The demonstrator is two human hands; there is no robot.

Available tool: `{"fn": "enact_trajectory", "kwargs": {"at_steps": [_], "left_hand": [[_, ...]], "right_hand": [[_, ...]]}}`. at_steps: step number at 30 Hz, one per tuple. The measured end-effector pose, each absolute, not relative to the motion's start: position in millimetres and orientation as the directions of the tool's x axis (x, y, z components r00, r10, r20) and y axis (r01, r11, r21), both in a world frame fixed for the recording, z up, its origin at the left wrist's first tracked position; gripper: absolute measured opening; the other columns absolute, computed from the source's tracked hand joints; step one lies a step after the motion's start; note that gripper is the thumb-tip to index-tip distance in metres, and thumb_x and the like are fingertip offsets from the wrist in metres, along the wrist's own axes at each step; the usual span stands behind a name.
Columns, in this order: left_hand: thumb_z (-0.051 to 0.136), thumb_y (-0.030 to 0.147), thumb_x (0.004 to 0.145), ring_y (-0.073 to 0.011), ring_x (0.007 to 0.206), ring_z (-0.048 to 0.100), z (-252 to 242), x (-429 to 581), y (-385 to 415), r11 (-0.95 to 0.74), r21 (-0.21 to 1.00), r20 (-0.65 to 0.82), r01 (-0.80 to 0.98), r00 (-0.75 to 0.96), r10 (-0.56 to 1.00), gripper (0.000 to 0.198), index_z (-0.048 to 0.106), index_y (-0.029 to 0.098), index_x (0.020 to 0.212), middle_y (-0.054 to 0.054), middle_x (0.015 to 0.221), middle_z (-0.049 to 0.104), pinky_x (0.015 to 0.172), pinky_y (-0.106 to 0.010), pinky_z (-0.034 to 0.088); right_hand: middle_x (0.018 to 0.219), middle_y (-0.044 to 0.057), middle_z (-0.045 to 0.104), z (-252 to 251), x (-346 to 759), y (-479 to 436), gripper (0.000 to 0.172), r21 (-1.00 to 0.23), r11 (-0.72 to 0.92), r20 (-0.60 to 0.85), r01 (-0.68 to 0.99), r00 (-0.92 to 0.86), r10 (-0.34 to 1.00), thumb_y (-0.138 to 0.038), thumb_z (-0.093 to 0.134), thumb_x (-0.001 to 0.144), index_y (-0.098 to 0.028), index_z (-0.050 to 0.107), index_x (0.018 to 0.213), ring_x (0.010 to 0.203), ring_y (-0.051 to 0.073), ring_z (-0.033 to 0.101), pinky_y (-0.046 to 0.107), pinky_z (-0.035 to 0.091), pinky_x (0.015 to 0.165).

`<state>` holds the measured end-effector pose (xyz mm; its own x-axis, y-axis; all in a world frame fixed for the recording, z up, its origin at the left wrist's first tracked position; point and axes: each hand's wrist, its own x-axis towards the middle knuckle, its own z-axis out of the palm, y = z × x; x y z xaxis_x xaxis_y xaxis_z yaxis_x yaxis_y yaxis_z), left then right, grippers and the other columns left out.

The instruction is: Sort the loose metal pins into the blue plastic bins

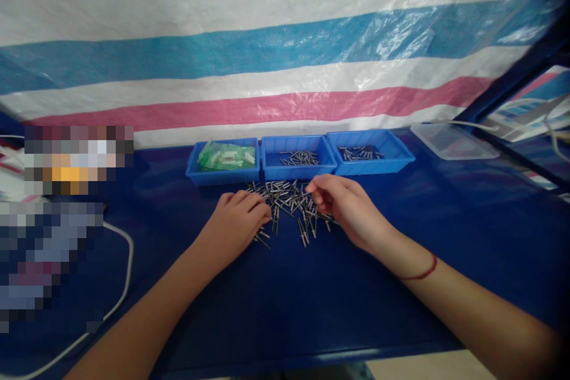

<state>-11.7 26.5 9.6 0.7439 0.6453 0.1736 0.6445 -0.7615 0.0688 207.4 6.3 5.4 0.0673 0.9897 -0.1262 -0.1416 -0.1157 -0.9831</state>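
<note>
A loose pile of blind rivets (285,195), with thin metal stems, lies on the dark blue table in front of the blue bins. My left hand (243,217) rests palm down at the pile's left side, its bent fingers slightly apart over some rivets; the fingertips are partly hidden. On the right, my right hand (345,205) is above the pile's edge with thumb and index finger pinched together. Whatever is between those fingertips is too small to make out. A few rivets lie apart at the near side of the pile.
Behind the pile stand a left bin (222,178) with green plastic packets, a middle bin (298,141) and a right bin (378,167), both with rivets. A clear plastic lid (454,141) lies at right. A white cable (130,255) curves across the left.
</note>
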Motion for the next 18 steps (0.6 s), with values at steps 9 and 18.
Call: {"fn": "enact_trajectory", "kwargs": {"at_steps": [9,18], "left_hand": [[0.052,0.029,0.090,-0.0147,0.076,0.059,12.7,4.6,11.5,-0.493,0.711,0.232,0.501,0.494,0.838,0.012,0.060,0.019,0.089,-0.001,0.085,0.065,0.070,-0.025,0.042],[0.059,0.031,0.085,-0.0122,0.067,0.059,7.3,12.3,5.7,-0.133,0.974,0.048,0.183,0.411,0.910,0.015,0.058,0.017,0.084,0.002,0.070,0.061,0.065,-0.023,0.044]], "right_hand": [[0.077,0.002,0.063,5.4,197.7,-5.9,0.018,-0.924,0.321,0.273,0.209,-0.227,0.935,-0.031,0.066,0.078,-0.020,0.068,0.092,0.060,0.011,0.049,0.025,0.040,0.055],[0.084,0.005,0.068,0.2,192.0,-9.8,0.017,-0.952,0.286,0.260,0.106,-0.206,0.943,-0.036,0.065,0.081,-0.020,0.070,0.085,0.066,0.014,0.059,0.027,0.047,0.055]]}}
